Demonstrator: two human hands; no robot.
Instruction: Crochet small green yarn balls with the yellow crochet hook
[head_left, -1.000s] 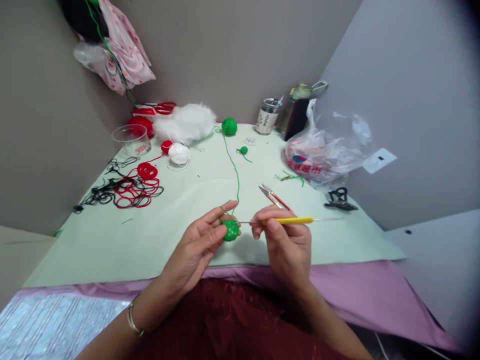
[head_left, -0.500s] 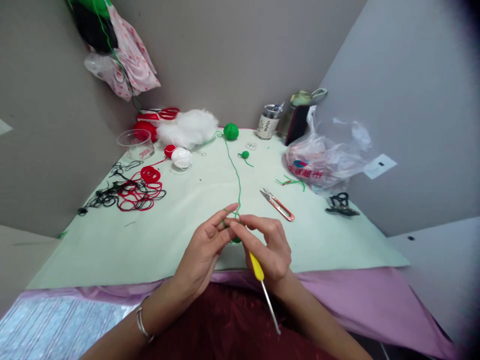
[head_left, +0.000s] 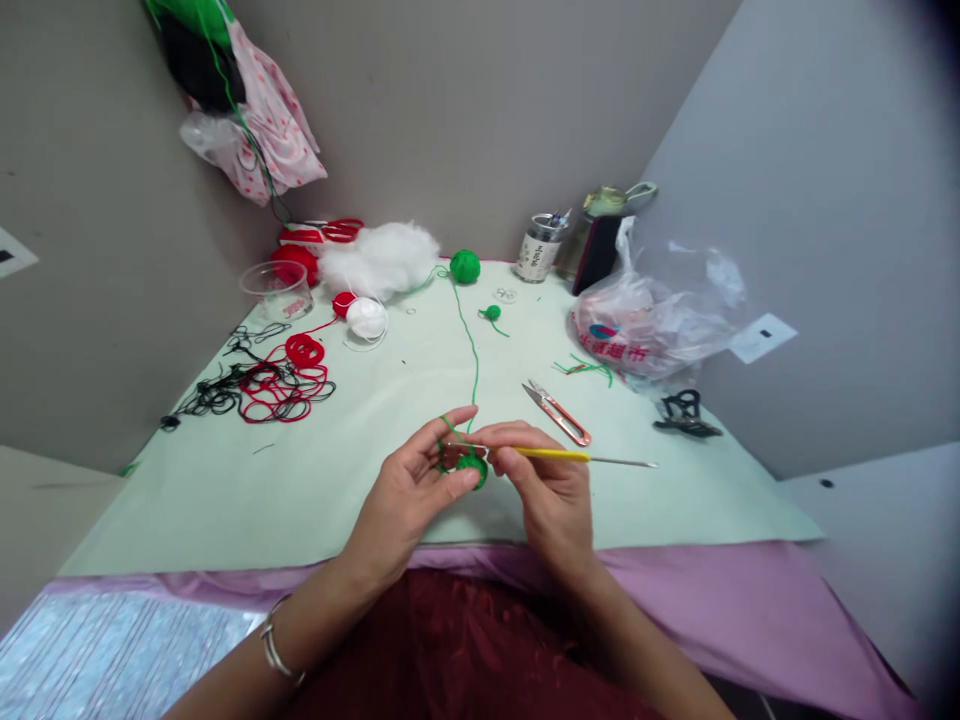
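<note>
Left hand [head_left: 409,485]: pinching a small green crocheted piece [head_left: 472,470] between thumb and fingers, the index finger extending upward with green yarn [head_left: 475,365] looping over it. Right hand [head_left: 551,490]: gripping a yellow-handled crochet hook [head_left: 551,454] between thumb and fingers, one metal end reaching to the green piece, the other pointing to the right (a hook at each end, by the look of it). The crocheted piece is sitting between the two hands, above the near part of the pale green table cover [head_left: 300,510]. A bangle [head_left: 274,645] is circling the left wrist.

Beyond the right hand: thread snips [head_left: 559,413], lying with blades pointing away; a black claw clip [head_left: 686,415], resting near the right edge. At left, black yarn [head_left: 214,390] and red yarn [head_left: 300,385] are tangling together. Farther off: green yarn scraps [head_left: 589,370], a small green ball [head_left: 492,313] trailing a tail, a white yarn ball [head_left: 367,318] touching a small red one, a clear plastic cup [head_left: 277,295], and a plastic bag [head_left: 652,320] bulging at right.

Along the back: white stuffing [head_left: 382,260] is heaping beside red-handled scissors [head_left: 343,231]; a larger green yarn ball [head_left: 465,267] is feeding the strand; a pen holder [head_left: 538,250] is standing near a dark phone [head_left: 598,255] (leaning upright).
</note>
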